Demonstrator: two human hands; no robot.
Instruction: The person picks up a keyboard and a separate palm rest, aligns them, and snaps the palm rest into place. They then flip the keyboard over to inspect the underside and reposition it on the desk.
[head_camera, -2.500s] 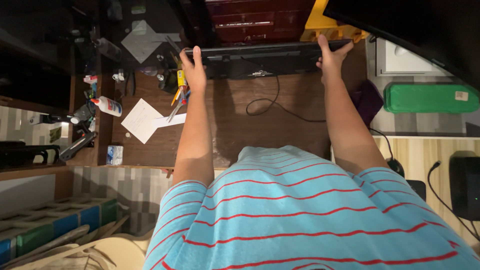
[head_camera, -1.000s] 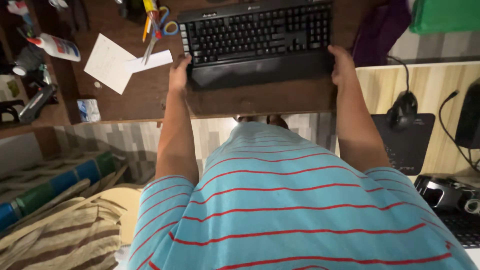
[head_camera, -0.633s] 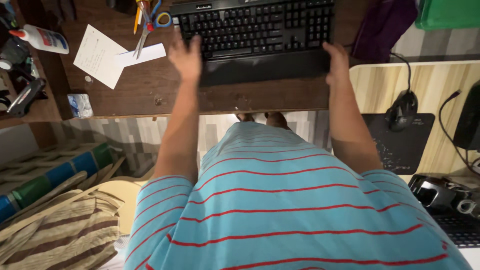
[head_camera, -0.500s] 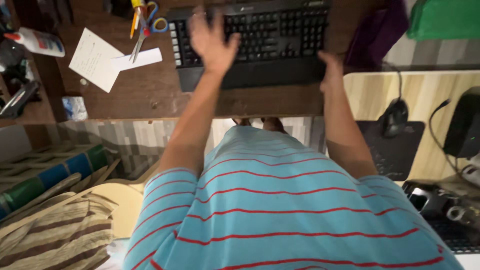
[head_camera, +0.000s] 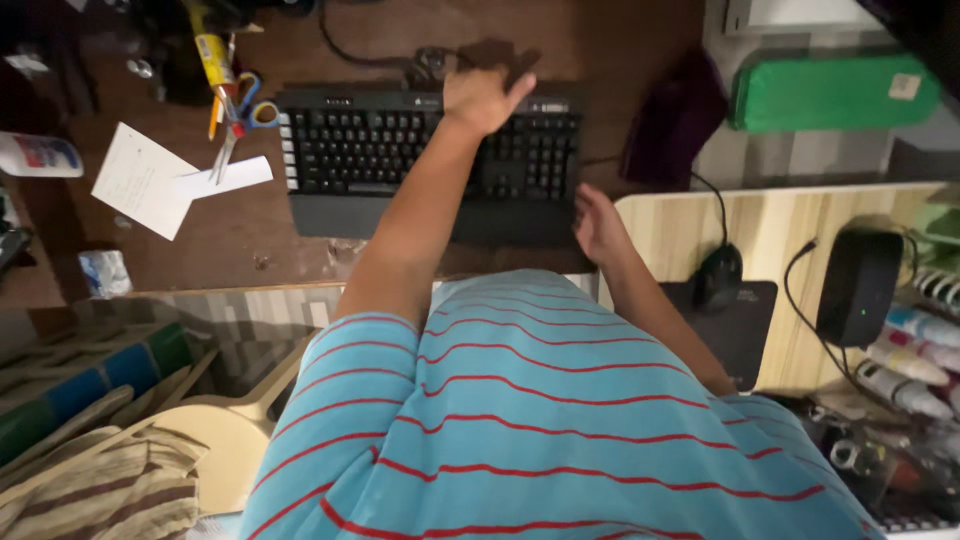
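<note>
A black keyboard (head_camera: 380, 150) with a palm rest lies flat on the dark wooden desk (head_camera: 250, 235). My left hand (head_camera: 482, 97) stretches across it to its far edge, where a black cable (head_camera: 360, 55) coils behind; the fingertips are hidden past the edge and the thumb sticks out to the right. My right hand (head_camera: 598, 222) rests against the keyboard's near right corner with fingers loosely apart and nothing in it. My blue shirt with red stripes fills the lower part of the view.
Left of the keyboard lie scissors and pens (head_camera: 235, 120), a white paper (head_camera: 140, 180) and a glue bottle (head_camera: 35, 155). To the right are a purple cloth (head_camera: 672, 120), a green case (head_camera: 830, 92), a mouse (head_camera: 716, 272) on a dark pad, and a black box (head_camera: 856, 287).
The keyboard was pulled toward me and laid flat. My left hand let go of its left side and reached over to its far edge. My right hand stays at the right corner.
</note>
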